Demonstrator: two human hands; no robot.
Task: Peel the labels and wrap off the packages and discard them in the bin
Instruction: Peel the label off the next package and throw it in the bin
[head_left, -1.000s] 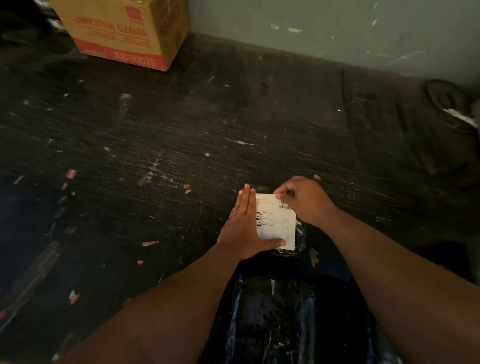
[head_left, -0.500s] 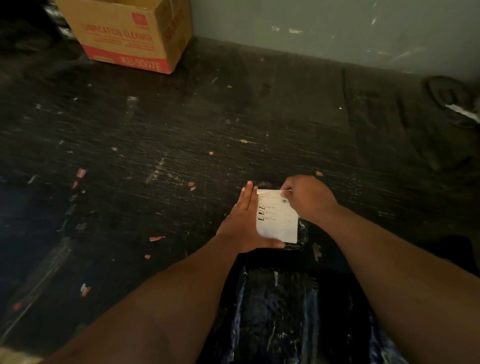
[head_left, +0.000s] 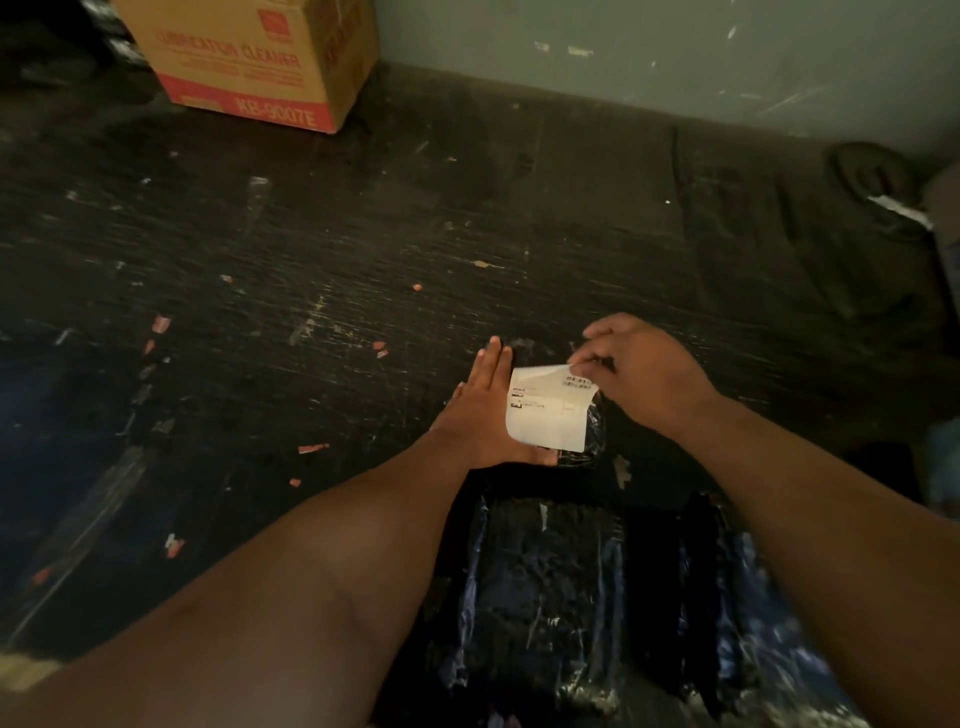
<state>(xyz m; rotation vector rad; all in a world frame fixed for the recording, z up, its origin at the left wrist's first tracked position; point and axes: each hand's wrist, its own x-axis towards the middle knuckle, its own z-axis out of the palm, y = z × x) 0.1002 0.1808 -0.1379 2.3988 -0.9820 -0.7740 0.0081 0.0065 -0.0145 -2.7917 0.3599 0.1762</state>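
Note:
A small package in shiny black wrap (head_left: 595, 431) lies on the dark scuffed table (head_left: 363, 260), with a white printed label (head_left: 548, 413) on its top. My left hand (head_left: 480, 415) rests flat with fingers straight against the package's left side, the thumb along its near edge. My right hand (head_left: 639, 374) pinches the label's far right corner, which is curled up off the wrap. A larger package in glossy black wrap (head_left: 561, 597) lies nearer to me, between my forearms.
A cardboard box (head_left: 260, 57) printed "LUBRICATION CLEANER" stands at the back left against the grey-green wall (head_left: 675, 52). Small red and white scraps (head_left: 161, 325) litter the table. A dark bundle of cloth or wrap (head_left: 872, 171) lies at the far right.
My right hand has lifted the label's far corner, so its top edge now curls up from the wrap. The left hand keeps pressing in the same place. The view shifted slightly.

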